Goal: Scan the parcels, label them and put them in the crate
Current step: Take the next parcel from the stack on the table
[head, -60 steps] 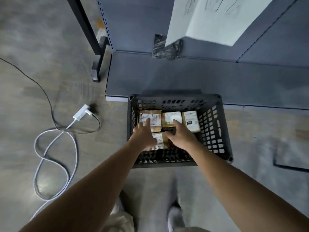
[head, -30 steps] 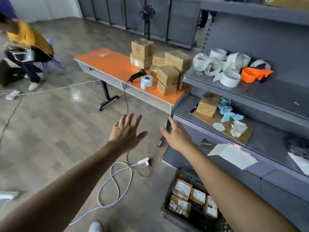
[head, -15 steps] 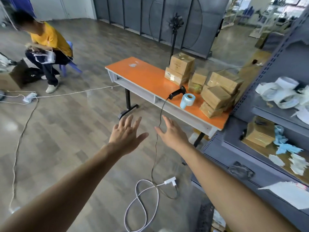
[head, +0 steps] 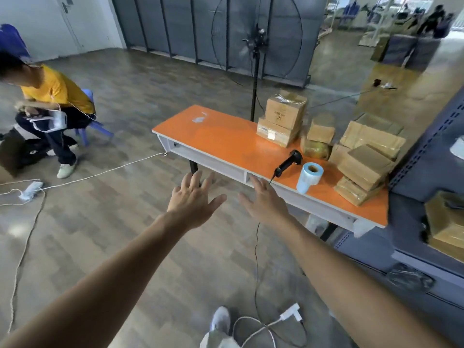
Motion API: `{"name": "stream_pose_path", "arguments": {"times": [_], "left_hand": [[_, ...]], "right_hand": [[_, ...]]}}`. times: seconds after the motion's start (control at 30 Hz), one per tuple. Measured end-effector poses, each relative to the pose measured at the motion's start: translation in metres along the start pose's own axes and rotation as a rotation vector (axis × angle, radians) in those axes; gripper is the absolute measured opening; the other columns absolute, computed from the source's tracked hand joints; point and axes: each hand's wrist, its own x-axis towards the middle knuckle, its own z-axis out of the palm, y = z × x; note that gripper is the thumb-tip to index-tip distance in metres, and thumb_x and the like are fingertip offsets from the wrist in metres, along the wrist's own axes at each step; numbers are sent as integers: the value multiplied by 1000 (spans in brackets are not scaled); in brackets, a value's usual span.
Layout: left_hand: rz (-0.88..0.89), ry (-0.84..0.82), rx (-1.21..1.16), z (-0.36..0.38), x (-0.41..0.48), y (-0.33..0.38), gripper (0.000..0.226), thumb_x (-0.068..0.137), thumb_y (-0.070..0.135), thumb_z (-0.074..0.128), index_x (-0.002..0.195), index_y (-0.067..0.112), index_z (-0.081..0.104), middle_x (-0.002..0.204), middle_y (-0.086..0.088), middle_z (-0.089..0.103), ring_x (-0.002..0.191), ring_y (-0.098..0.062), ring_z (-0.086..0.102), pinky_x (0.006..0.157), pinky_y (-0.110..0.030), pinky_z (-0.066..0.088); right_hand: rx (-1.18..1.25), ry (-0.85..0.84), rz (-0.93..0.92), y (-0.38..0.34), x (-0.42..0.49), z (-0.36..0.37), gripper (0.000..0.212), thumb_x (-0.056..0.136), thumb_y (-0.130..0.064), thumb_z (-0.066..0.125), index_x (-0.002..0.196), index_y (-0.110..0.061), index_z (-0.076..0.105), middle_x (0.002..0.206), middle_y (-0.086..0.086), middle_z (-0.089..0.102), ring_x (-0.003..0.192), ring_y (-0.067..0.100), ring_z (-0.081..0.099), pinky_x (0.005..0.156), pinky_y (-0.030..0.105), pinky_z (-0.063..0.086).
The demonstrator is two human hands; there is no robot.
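**A:** What can go wrong from here?

**B:** Both hands are empty. The left hand (head: 193,199) and the right hand (head: 266,204) are stretched forward in the middle of the frame. The fingers (head: 187,180) are spread and hold nothing, and neither hand touches the tabletop (head: 226,139) yet. My first worry is the floor. The scanner cable (head: 256,247) hangs from the tabletop edge just beside the right hand. It runs down to the floor, where a white cable (head: 290,312) lies looped at the lower middle, near the shoe (head: 221,320). I think a foot may catch there and pull the scanner (head: 288,160) off the edge.

**A:** And on the tabletop itself?

**B:** The label roll (head: 309,177) stands upright just beside the scanner, near the front edge. A hasty reach for a parcel could knock it over, and then it would roll off. The parcels (head: 366,164), at the right of the frame, are stacked unevenly and some are tilted. Pulling out a lower one would probably bring down those above it.

**A:** Please count the things.

**B:** There are two hands, one scanner and one label roll. On the tabletop I count about eight parcels, but the stacks hide some edges, so I cannot be exact. One more brown box (head: 447,222) lies on the shelf (head: 406,217) at the right edge.

**A:** And the crate?

**B:** It does not show in this view, so I cannot tell where it stands.
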Motion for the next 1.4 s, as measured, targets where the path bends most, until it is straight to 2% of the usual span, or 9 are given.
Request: {"name": "stream_pose_path", "arguments": {"times": [0.1, 0.27, 0.57, 0.73, 0.8, 0.97, 1.1, 1.27, 1.4], "left_hand": [[26, -59, -16, 13, 72, -18, 73, 91, 68, 31, 150, 29, 18, 153, -4, 24, 142, -25, 18, 108, -46, 31], [93, -114, -70, 24, 173, -31, 76, 90, 70, 28, 153, 30, 13, 158, -5, 18, 145, -25, 13, 111, -48, 27], [339, -187, -96, 47, 305, -8, 75, 92, 69, 24, 153, 29, 7, 160, -5, 12, 146, -25, 9, 112, -46, 25], [521, -269, -97, 60, 376, 16, 75, 92, 69, 20, 153, 29, 3, 160, -3, 7, 147, -25, 5, 112, -47, 23], [607, -308, -102, 60, 401, 29, 75, 92, 69, 19, 153, 30, 0, 161, -3, 4, 148, -26, 2, 113, -48, 22], [795, -347, -145, 61, 437, 69, 74, 93, 67, 22, 153, 27, 7, 160, -4, 9, 147, -26, 6, 112, -48, 25], [911, -395, -206, 71, 441, 105, 70, 94, 64, 28, 152, 28, 11, 158, -4, 15, 146, -26, 11, 110, -47, 30], [980, -443, -182, 86, 447, 160, 71, 95, 64, 30, 153, 28, 12, 158, -3, 14, 146, -26, 11, 111, -47, 30], [1019, -519, -185, 98, 439, 211, 72, 95, 63, 30, 153, 26, 12, 158, -4, 14, 145, -27, 11, 111, -48, 30]], "right_hand": [[47, 34, 75, 0, 64, 3, 73, 92, -69, 36, 153, -40, 9, 163, -1, 12, 149, 22, 16, 114, 53, 26], [20, 68, 177, 7, 149, -12, 77, 89, -74, 34, 153, -41, 6, 162, 0, 13, 148, 24, 19, 110, 53, 32], [-11, 148, 419, 41, 227, -44, 81, 91, -71, 38, 155, -37, 3, 164, 1, 6, 150, 24, 13, 112, 48, 33], [-7, 301, 556, 60, 252, -60, 77, 90, -67, 44, 154, -34, 17, 155, 1, 29, 143, 23, 27, 106, 49, 39], [15, 366, 624, 65, 258, -68, 76, 89, -65, 48, 153, -34, 21, 153, 0, 33, 142, 23, 30, 107, 49, 37], [-3, 457, 835, 77, 255, -83, 76, 89, -65, 48, 153, -33, 19, 156, 1, 26, 142, 25, 30, 112, 46, 33], [-9, 450, 948, 100, 239, -92, 76, 92, -63, 46, 154, -32, 15, 156, 5, 26, 142, 27, 29, 109, 52, 35], [-6, 437, 1085, 144, 217, -103, 80, 92, -66, 45, 155, -34, 7, 162, 5, 12, 147, 27, 18, 111, 54, 31], [-30, 401, 1156, 186, 198, -116, 77, 93, -66, 42, 155, -32, 10, 163, 5, 8, 147, 29, 17, 110, 53, 32]]}}
